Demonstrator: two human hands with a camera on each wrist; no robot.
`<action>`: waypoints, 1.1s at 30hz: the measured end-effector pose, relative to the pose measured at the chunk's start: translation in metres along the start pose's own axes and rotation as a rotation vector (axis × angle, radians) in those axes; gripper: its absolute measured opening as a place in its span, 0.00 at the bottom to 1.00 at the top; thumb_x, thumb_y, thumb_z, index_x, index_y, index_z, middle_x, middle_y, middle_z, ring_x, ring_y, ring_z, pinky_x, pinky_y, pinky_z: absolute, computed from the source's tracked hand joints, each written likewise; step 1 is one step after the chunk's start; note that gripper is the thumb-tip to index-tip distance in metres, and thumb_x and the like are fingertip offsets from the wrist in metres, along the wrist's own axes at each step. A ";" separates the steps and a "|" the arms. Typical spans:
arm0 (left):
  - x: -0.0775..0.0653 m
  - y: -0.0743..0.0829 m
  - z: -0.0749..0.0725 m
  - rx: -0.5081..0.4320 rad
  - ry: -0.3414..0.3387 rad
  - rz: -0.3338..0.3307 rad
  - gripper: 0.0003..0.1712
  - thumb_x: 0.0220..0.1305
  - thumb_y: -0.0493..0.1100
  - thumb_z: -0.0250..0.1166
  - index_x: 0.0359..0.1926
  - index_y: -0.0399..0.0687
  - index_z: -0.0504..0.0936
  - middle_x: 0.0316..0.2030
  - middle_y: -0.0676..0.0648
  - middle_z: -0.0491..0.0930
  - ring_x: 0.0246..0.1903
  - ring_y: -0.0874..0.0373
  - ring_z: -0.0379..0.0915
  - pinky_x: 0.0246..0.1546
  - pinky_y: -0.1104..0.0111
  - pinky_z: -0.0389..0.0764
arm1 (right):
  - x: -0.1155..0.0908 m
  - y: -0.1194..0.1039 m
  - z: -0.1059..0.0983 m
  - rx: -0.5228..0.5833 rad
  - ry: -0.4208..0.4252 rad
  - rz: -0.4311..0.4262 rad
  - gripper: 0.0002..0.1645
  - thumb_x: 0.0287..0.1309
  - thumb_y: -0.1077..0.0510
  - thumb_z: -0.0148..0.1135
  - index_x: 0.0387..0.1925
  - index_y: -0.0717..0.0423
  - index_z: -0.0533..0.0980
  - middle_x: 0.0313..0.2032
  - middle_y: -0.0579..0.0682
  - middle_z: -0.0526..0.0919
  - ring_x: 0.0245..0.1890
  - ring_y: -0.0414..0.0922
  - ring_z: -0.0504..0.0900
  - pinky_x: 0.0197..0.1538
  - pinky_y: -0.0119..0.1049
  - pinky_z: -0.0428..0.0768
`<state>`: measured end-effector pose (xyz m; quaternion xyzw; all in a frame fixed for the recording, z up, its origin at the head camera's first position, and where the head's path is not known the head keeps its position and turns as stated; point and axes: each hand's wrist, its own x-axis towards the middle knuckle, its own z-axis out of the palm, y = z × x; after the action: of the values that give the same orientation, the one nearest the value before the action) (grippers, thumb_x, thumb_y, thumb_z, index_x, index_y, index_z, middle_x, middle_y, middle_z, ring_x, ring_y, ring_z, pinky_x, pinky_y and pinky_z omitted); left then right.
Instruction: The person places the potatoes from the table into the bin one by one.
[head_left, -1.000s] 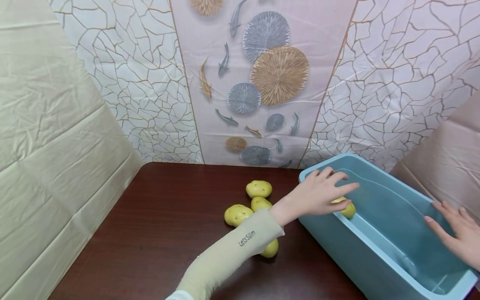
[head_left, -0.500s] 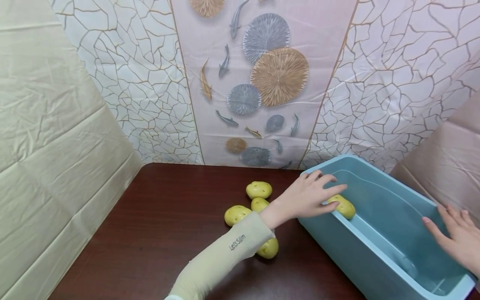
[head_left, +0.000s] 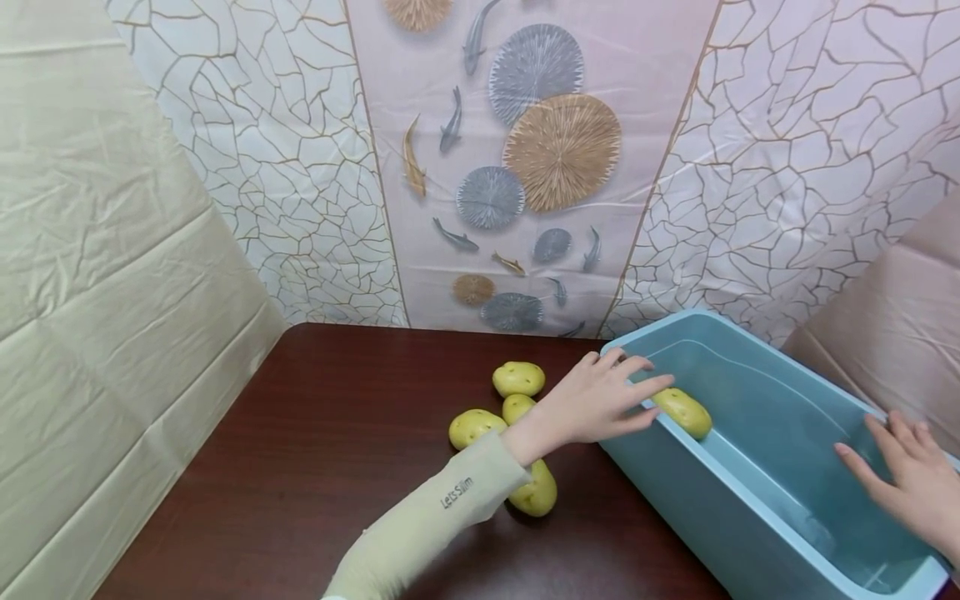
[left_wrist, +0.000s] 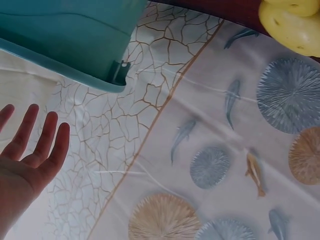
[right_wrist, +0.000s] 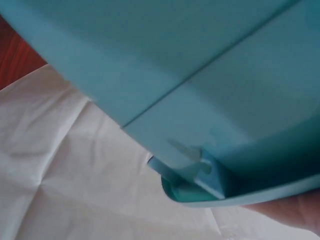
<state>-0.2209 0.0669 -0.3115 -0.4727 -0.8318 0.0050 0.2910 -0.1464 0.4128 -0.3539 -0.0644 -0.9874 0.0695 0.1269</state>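
Note:
My left hand (head_left: 600, 400) hovers over the left rim of a blue plastic bin (head_left: 757, 483), fingers spread and holding nothing. Just beyond its fingertips, a yellow potato (head_left: 684, 413) lies inside the bin against the left wall. In the left wrist view the same hand (left_wrist: 30, 160) shows loose, parted fingers. My right hand (head_left: 911, 479) is at the bin's right side, fingers extended and apart, with no object in it. The right wrist view shows only part of that hand (right_wrist: 295, 212) behind the bin's rim.
Several more potatoes, among them a rear potato (head_left: 518, 379), a left potato (head_left: 476, 427) and a front potato (head_left: 536, 490), lie on the dark brown table (head_left: 315, 467), partly covered by the left forearm. A patterned cloth (head_left: 487, 125) hangs behind.
My left hand has drawn back leftward from above the bin, baring more of the potato inside. The right hand has shifted slightly at the right side.

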 end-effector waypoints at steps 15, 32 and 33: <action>-0.032 -0.008 0.002 -0.018 0.038 -0.025 0.23 0.62 0.57 0.47 0.58 0.63 0.69 0.51 0.54 0.72 0.44 0.60 0.67 0.35 0.72 0.69 | 0.000 0.003 -0.002 0.012 -0.130 -0.004 0.46 0.64 0.36 0.25 0.63 0.71 0.35 0.60 0.69 0.20 0.59 0.68 0.17 0.61 0.60 0.24; -0.061 -0.013 0.009 -0.094 0.063 -0.056 0.21 0.60 0.54 0.51 0.55 0.60 0.72 0.48 0.55 0.74 0.44 0.59 0.68 0.37 0.67 0.72 | 0.000 0.010 -0.002 -0.023 -0.199 -0.035 0.47 0.63 0.35 0.25 0.63 0.70 0.32 0.59 0.68 0.17 0.58 0.65 0.14 0.59 0.54 0.16; -0.062 -0.013 0.009 -0.092 0.061 -0.059 0.22 0.60 0.54 0.51 0.55 0.60 0.72 0.48 0.55 0.74 0.44 0.59 0.67 0.37 0.67 0.72 | 0.001 0.011 -0.001 -0.026 -0.202 -0.038 0.47 0.63 0.35 0.25 0.63 0.71 0.33 0.59 0.68 0.17 0.58 0.65 0.14 0.59 0.53 0.15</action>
<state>-0.2119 0.0131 -0.3451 -0.4610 -0.8353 -0.0563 0.2942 -0.1461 0.4237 -0.3539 -0.0400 -0.9970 0.0606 0.0273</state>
